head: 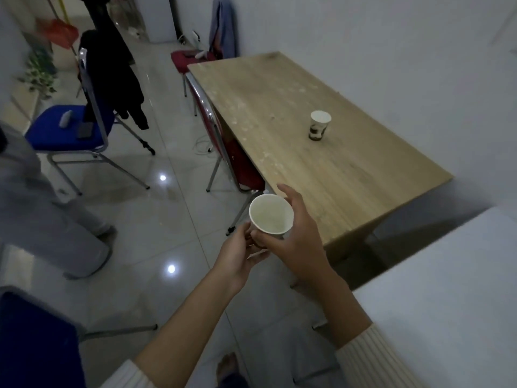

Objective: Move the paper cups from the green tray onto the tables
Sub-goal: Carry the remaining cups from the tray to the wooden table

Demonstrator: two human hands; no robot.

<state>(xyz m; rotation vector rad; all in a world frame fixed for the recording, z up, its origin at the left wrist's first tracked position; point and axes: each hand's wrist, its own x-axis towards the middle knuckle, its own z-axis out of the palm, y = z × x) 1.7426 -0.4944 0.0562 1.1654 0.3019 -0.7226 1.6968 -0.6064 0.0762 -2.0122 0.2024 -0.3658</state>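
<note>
- We hold one cup (270, 214) in the air, off the near left corner of the worktop (316, 130) and above the floor (156, 228). It sits upright, mouth toward us, and looks empty.
- Our right hand (293, 236) wraps the cup's right side, thumb and fingers curled round the wall. Our left hand (237, 253) pinches low at the base. Both are closed on it.
- The cup is not yet over the wood. If either grip slackens here, it falls to the tiles, not the worktop.
- Paper walls are soft. Squeezing hard with the right hand could dent the rim or crease the side, and a creased cup may stand crooked.
- Two hands on one small cup can work against each other. If the left lets go late while the right moves on, the cup may tilt or twist out.
- A second cup (319, 126) stands upright further along the worktop, toward the far right, well apart from ours. A long reach could brush it and tip it, since an empty cup is light.
- Setting ours too near the worktop's left edge risks it being knocked off; a red chair (223, 141) is tucked just beside that edge.
- The room is dim, so we may misjudge the edge.
- The green tray is not in view, so we cannot tell how many cups remain.
</note>
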